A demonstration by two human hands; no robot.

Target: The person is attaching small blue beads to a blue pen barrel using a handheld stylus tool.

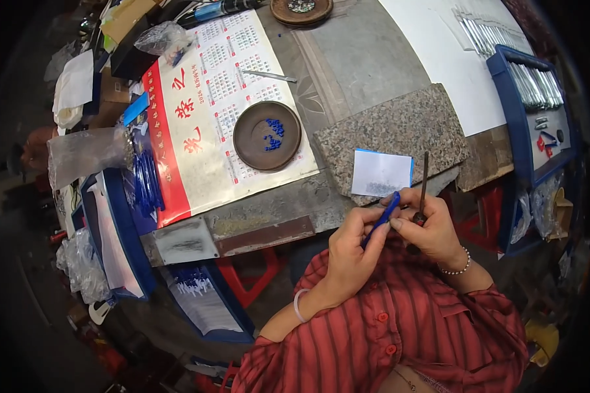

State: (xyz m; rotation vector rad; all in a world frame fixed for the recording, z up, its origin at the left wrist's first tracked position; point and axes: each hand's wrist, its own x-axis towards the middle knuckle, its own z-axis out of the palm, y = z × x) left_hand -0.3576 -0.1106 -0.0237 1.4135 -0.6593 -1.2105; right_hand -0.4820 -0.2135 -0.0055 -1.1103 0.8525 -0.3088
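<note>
2 hands [390, 239] pinching blue stick [380, 221], thin tool [423, 187] | cluttered worktable [367, 62]: calendar sheet [210, 98], granite slab [400, 131], brown dish [267, 135]

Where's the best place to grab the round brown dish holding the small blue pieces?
Probably by its raised rim, at the near edge facing the person. The round brown dish sits flat on the calendar sheet, and its small blue pieces lie right of centre, so a level pinch on the bare rim should avoid spilling them.

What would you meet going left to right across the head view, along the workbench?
Clear plastic bag → wall calendar → round brown dish holding small blue pieces → granite slab → white card → thin dark tool → blue tray of metal rods.
</note>
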